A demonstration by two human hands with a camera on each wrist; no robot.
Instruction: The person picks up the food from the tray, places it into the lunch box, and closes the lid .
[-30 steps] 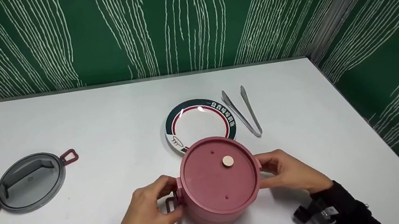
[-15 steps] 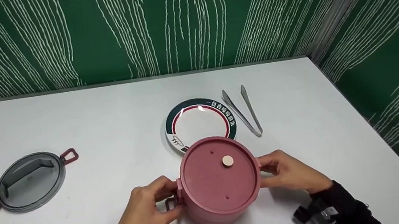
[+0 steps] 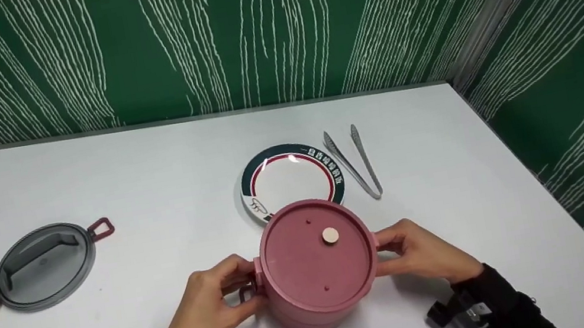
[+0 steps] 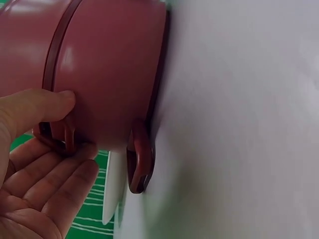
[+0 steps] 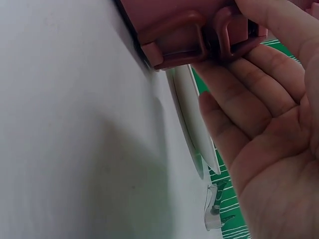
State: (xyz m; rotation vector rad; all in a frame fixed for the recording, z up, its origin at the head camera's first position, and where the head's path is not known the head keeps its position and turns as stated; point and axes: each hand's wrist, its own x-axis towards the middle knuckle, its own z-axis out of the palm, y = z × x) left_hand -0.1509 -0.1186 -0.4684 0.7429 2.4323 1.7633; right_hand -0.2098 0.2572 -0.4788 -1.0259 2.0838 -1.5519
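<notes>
A dusty-pink lidded pot (image 3: 319, 267) stands on the white table in front of the person, with a cream knob (image 3: 330, 235) on its flat top. My left hand (image 3: 206, 308) grips its upper left handle (image 4: 69, 133), thumb on the pot's wall and fingers below the handle. A second handle (image 4: 141, 162) sits lower, close to the table. On the opposite side my right hand (image 3: 424, 252) holds the upper right handle (image 5: 233, 32), thumb and fingers either side of it. Another lower handle (image 5: 174, 37) shows in the right wrist view.
A plate (image 3: 291, 179) with a green and red rim lies behind the pot, partly covered by it. Beside the plate are metal tongs (image 3: 356, 168), spread apart. At the left lies a grey see-through lid (image 3: 47, 273) with red side loops. Green panels (image 3: 142, 64) border the table.
The pot and both hands sit very slightly farther left in the head view. Both grips on the handles look the same; plate, tongs and grey lid stay in place.
</notes>
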